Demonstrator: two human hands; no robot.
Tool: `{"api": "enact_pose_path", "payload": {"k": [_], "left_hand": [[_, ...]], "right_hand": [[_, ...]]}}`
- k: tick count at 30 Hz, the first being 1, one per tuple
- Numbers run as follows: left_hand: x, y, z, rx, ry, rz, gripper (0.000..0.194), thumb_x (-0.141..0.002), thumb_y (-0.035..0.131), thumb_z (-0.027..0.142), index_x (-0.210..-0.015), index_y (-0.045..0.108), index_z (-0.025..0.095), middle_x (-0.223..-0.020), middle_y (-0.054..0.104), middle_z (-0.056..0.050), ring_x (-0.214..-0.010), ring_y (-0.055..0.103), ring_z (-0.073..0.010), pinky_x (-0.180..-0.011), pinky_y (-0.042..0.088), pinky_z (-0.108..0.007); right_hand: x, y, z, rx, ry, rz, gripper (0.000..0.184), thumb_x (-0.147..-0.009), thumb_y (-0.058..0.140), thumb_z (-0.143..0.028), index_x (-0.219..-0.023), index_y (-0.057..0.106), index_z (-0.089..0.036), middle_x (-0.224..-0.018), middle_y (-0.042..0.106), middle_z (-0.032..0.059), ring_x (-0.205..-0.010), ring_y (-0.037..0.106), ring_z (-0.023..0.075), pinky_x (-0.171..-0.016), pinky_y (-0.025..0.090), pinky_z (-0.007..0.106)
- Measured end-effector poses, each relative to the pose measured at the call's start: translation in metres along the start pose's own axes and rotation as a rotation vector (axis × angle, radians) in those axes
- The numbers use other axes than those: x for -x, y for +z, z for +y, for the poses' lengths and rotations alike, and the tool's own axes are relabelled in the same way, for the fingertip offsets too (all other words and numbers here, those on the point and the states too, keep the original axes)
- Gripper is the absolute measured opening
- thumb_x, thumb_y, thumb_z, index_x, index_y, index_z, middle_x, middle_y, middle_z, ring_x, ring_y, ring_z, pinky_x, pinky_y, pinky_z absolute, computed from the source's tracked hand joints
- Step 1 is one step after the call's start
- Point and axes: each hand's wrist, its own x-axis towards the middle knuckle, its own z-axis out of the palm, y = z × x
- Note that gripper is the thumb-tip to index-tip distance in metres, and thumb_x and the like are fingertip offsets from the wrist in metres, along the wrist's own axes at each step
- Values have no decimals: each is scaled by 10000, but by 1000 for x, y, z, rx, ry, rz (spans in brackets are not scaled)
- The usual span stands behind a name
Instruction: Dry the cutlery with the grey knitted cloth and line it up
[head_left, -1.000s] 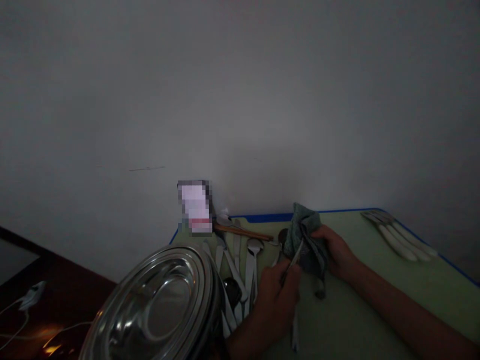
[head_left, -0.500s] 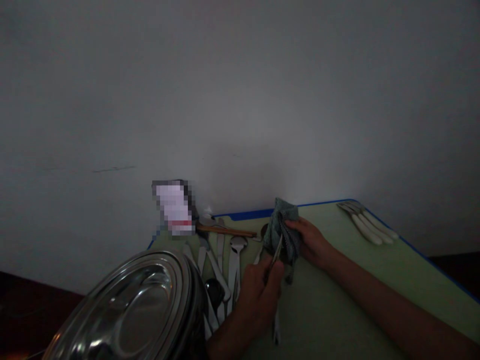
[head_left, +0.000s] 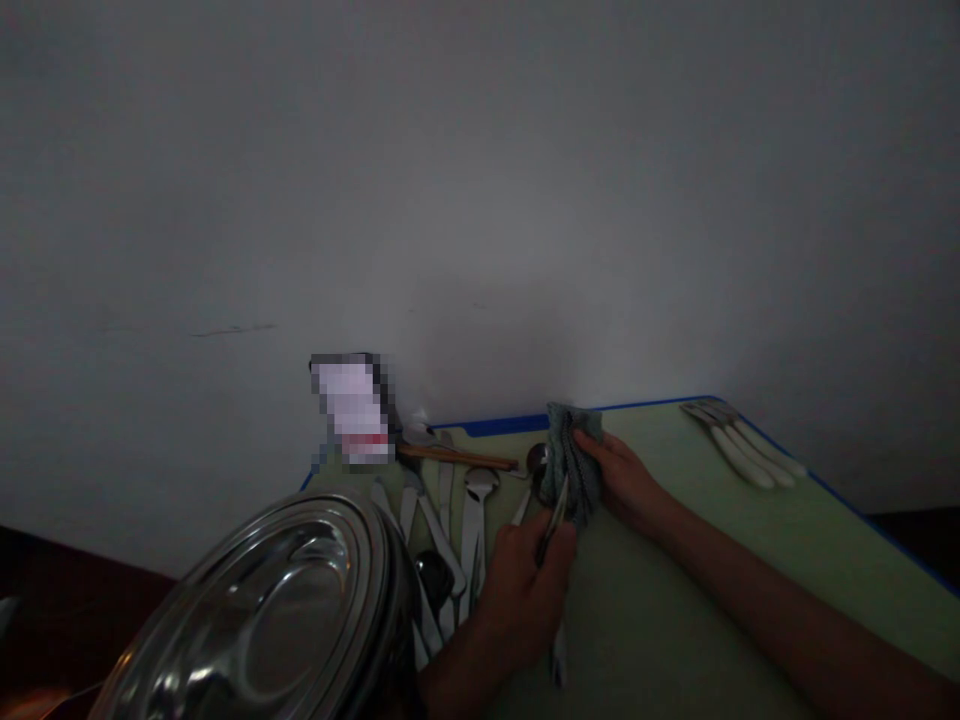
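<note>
Hands both full: L hand w/ metal utensil, R hand w/ cloth

Nearest, bottom L: big round steel lid, tilted, partly cut off by the frame. L hand, just R of it, is closed round the utensil, tip up against the cloth; too dim to be sure what type, poss. a spoon or fork. Loose cutlery lies b/w lid & L hand on the pale green surface, incl. knives, spoons & a dark round-bowled piece. R hand pinches the grey-green cloth, held bunched above the surface, approx. mid-R of view. A spoon bowl shows just L of the cloth. Farther back, wooden chopsticks lie crosswise, near the foot of a propped phone, screen pixelated. Far R: white-handled forks side by side, tines toward the wall, nr the blue edge.
</note>
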Motion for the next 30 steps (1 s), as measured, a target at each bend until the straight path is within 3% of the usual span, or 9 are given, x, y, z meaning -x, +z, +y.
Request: {"api": "enact_pose_path", "payload": {"k": [5,9,17,23,30], "left_hand": [[0,0,-6,25,12,-20,352,-899,371,416,-649,440,179,-530,360,55,-492,352,-96,-469,262,-223],[-2,0,-9,17,33,-46,359,-905,366,424,-653,439,179,-525,343,60,-482,339,-93,-465,237,-228],[-1,0,-5,-72,37,-3,341,-901,370,373,-618,418,188,-524,366,50,-508,372,-108,-490,251,-240],[1,-1,-1,-111,66,-30,343,-904,367,366,-617,423,187,-532,384,46,-533,400,-117,-519,266,-248],[2,1,-6,-44,49,-32,332,-907,366,385,-657,456,186,-548,376,44,-536,392,-120,-504,274,-239]], "right_hand": [[1,-4,-5,24,24,36,116,-593,672,-215,-698,635,-179,-615,688,-1,-648,648,185,-585,482,267],[2,-6,-7,42,31,32,164,-581,647,-165,-745,647,-179,-602,682,-15,-596,633,163,-556,463,246],[3,-2,-6,18,14,-44,229,-602,750,-304,-772,643,-193,-705,711,4,-659,649,169,-630,488,276],[0,-3,-1,10,0,-13,307,-622,735,-453,-760,630,-200,-745,722,25,-784,664,208,-657,503,292],[0,-2,-1,32,16,18,268,-622,730,-421,-720,624,-195,-716,719,23,-747,667,209,-616,503,284]]}}
